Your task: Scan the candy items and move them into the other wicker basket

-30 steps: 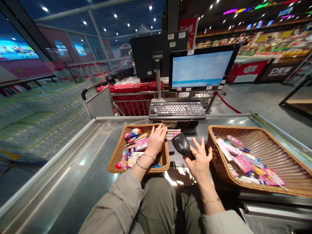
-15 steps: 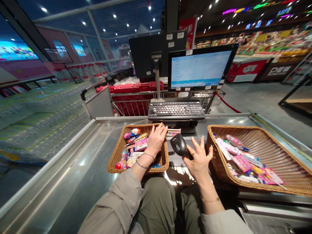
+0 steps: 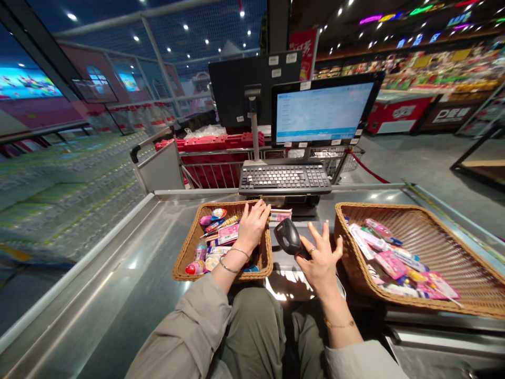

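Over the far right corner of the left wicker basket (image 3: 177,263), my left hand (image 3: 254,223) is closed on one end of a flat pink packet (image 3: 281,215), which sticks out past the rim. The thumb is hidden. Small, brightly coloured packets and toys (image 3: 223,237) lie in this basket beneath my wrist. Between the two baskets, my right hand (image 3: 321,260) has a black barcode scanner (image 3: 288,236) in its grip, with several fingers spread off the handle. The scanner's head is just in front of the pink packet.
A larger wicker basket (image 3: 465,247) with several pink and white packages (image 3: 390,260) stands on the right. Behind the hands are a keyboard (image 3: 286,177) and a lit monitor (image 3: 321,113). The metal counter (image 3: 130,252) extends left, with a raised edge.
The scanner and my right hand have shifted very slightly left. My left hand and the pink packet look almost the same.
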Tool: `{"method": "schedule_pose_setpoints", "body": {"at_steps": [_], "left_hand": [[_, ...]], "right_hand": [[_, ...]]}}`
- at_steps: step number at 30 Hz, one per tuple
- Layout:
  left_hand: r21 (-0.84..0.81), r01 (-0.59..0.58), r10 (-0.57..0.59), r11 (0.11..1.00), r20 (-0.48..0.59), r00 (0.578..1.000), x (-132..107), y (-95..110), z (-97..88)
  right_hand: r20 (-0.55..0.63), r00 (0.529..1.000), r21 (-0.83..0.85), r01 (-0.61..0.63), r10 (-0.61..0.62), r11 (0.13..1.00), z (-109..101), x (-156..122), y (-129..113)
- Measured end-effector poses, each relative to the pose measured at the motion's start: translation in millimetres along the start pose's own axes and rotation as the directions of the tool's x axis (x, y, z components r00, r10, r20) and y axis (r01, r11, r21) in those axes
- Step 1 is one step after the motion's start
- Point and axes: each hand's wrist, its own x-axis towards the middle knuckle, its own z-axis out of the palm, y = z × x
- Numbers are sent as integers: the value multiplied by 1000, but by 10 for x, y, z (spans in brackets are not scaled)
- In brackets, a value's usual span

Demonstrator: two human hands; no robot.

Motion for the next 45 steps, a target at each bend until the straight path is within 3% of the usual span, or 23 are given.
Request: {"method": "schedule_pose_setpoints", "body": {"at_steps": [45], "left_hand": [[14,14,-14,1000,-11,1000,5,-5,25]], "right_hand": [[3,1000,81,2,-2,997,-14,-1,-2]]}}
